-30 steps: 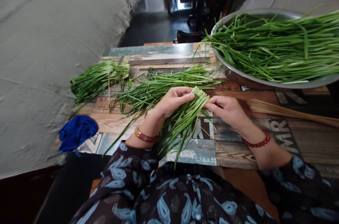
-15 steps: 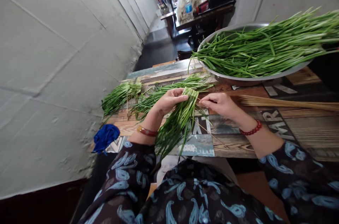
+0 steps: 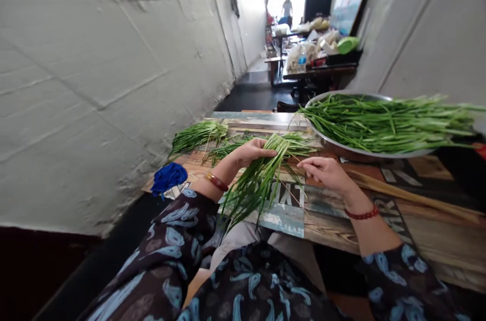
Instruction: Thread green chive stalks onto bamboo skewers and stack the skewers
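Greens (image 3: 258,179) hung in a bunch in mid-view over the near edge of the bench (image 3: 334,240), gripped near the pale stem ends by the left hand (image 3: 253,151); the right hand (image 3: 318,168) seemed to pinch a thin stick (image 3: 296,159) beside them. From there, a bundle (image 3: 199,134) with sticks poking from it lay at ten o'clock and looked done. The held bunch looked part-way, one stick (image 3: 294,194) trailing toward five o'clock. Left over were a loose pile (image 3: 299,145) at twelve, a heaped bowl (image 3: 315,131) at two and spare sticks (image 3: 410,192) at three. Compared with half a second before, the view had tilted up, showing a distant person (image 3: 287,7), and the right hand's fingertips sat farther from the stems.
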Demonstrator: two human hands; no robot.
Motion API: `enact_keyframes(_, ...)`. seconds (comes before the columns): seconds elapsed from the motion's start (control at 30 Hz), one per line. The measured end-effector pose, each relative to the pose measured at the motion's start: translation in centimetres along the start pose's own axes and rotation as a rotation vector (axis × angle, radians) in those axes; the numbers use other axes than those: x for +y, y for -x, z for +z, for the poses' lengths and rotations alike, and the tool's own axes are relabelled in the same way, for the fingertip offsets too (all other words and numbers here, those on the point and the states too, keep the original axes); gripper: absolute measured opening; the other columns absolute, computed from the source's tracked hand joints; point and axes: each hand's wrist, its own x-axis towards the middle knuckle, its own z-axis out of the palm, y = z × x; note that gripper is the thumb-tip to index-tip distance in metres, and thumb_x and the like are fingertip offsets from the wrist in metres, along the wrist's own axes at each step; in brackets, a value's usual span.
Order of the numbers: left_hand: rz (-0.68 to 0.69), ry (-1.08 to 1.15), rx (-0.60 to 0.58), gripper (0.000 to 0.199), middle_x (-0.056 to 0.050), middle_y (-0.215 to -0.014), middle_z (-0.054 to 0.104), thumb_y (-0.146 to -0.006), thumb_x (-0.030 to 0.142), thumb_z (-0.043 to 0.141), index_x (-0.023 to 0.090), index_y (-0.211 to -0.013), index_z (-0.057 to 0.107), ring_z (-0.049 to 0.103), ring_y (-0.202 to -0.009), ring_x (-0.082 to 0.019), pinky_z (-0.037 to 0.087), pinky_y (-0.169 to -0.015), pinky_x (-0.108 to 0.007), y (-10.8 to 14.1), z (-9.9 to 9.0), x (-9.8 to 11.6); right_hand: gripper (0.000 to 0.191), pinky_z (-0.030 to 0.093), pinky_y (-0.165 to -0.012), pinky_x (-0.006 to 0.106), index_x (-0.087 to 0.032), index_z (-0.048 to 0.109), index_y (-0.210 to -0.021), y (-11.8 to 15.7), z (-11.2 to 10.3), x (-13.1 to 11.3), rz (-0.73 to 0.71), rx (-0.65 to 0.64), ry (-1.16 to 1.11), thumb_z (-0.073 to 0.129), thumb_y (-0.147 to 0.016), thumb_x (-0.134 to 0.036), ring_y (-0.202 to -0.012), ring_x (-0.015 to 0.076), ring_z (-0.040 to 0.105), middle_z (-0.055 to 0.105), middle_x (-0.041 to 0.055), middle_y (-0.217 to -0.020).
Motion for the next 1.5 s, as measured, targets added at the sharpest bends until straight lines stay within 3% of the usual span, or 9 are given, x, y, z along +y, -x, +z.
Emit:
enact_keyframes(0.17,0.172,-0.031,0.046,0.036,-0.004,-0.072,0.069,-0.062,0.033,0.086,0.008,-0.082,0.069,0.059,-0.060,-0.010,0.047,-0.059,-0.020,4.3,-2.6,-0.7,0.035,0.033,-0.041,0.020,-0.013,0.076,-0.093,-0.4,-0.5,-6.0,0.001,0.042,-0.057,0.063,-0.085,-0.044,-0.044,0.0059,0.042,0.060,0.0008,-0.061)
enact_keyframes(0.33,0.272,-0.082,0.175,0.035,-0.006,-0.078,0.071,-0.064,0.040,0.083,0.011,-0.080,0.072,0.063,-0.075,-0.016,0.049,-0.075,-0.027,9.2,-5.6,-4.0,0.033,0.027,-0.039,0.019,-0.015,0.076,-0.092,-2.1,-1.5,-11.2,-0.028,0.161,-0.064,0.067,-0.082,-0.045,-0.044,0.0050,0.038,0.056,-0.0005,-0.060)
enact_keyframes(0.43,0.281,-0.127,0.379,0.040,-0.009,-0.099,0.074,-0.068,0.042,0.079,0.015,-0.096,0.073,0.065,-0.094,-0.022,0.049,-0.086,-0.031,11.3,-7.7,-7.2,0.032,0.027,-0.038,0.020,-0.016,0.076,-0.090,-3.6,-1.7,-13.4,-0.067,0.204,-0.054,0.069,-0.081,-0.046,-0.044,0.0051,0.039,0.056,-0.0007,-0.060)
enact_keyframes(0.57,0.284,-0.155,0.803,0.050,-0.008,-0.084,0.074,-0.073,0.051,0.069,0.012,-0.105,0.070,0.067,-0.073,-0.021,0.052,-0.068,-0.031,12.3,-9.1,-12.1,0.029,0.027,-0.037,0.021,-0.017,0.076,-0.088,-5.5,-0.5,-16.6,-0.128,0.242,0.021,0.071,-0.079,-0.045,-0.045,0.0058,0.041,0.057,0.0003,-0.061)
enact_keyframes(0.73,0.368,-0.378,0.903,0.028,-0.009,-0.090,0.075,-0.082,0.039,0.061,0.016,-0.095,0.073,0.068,-0.083,-0.022,0.052,-0.077,-0.032,12.5,-7.2,-16.0,0.020,0.027,-0.037,0.023,-0.021,0.076,-0.086,-8.9,5.0,-20.5,-0.222,0.283,0.043,0.072,-0.080,-0.039,-0.046,0.0066,0.042,0.058,0.0013,-0.063)
enact_keyframes(1.0,0.564,-0.988,0.678,0.025,-0.007,-0.079,0.071,-0.094,0.028,0.047,0.018,-0.091,0.070,0.066,-0.074,-0.016,0.048,-0.067,-0.025,13.6,-5.1,-17.7,0.030,0.036,-0.045,0.023,-0.017,0.070,-0.095,-17.5,19.9,-23.4,-0.363,0.045,-0.008,0.059,-0.091,-0.044,-0.051,0.0058,0.046,0.059,0.0005,-0.070)
enact_keyframes(1.13,0.541,-1.020,0.663,0.022,-0.006,-0.080,0.070,-0.094,0.027,0.047,0.018,-0.089,0.067,0.066,-0.074,-0.016,0.045,-0.063,-0.025,13.7,-5.0,-17.5,0.025,0.036,-0.046,0.020,-0.019,0.068,-0.097,-21.4,26.9,-22.2,-0.257,0.044,-0.240,0.055,-0.093,-0.040,-0.052,0.0045,0.047,0.059,-0.0014,-0.072)
enact_keyframes(1.27,0.536,-1.088,0.655,0.020,-0.004,-0.075,0.068,-0.093,0.026,0.047,0.019,-0.087,0.065,0.064,-0.067,-0.016,0.040,-0.057,-0.026,13.8,-4.9,-17.3,0.014,0.035,-0.046,0.018,-0.019,0.066,-0.091,-23.4,32.6,-16.7,0.022,0.157,-0.449,0.056,-0.091,-0.029,-0.049,0.0029,0.045,0.058,-0.0049,-0.068)
enact_keyframes(1.5,0.593,-1.077,0.637,0.018,-0.004,-0.068,0.062,-0.091,0.025,0.047,0.019,-0.080,0.059,0.059,-0.059,-0.015,0.037,-0.052,-0.027,14.0,-5.1,-17.2,0.015,0.027,-0.038,0.017,-0.016,0.054,-0.071,-22.9,34.8,-5.8,0.339,0.280,-0.420,0.055,-0.086,-0.021,-0.044,0.0042,0.044,0.051,-0.0065,-0.056)
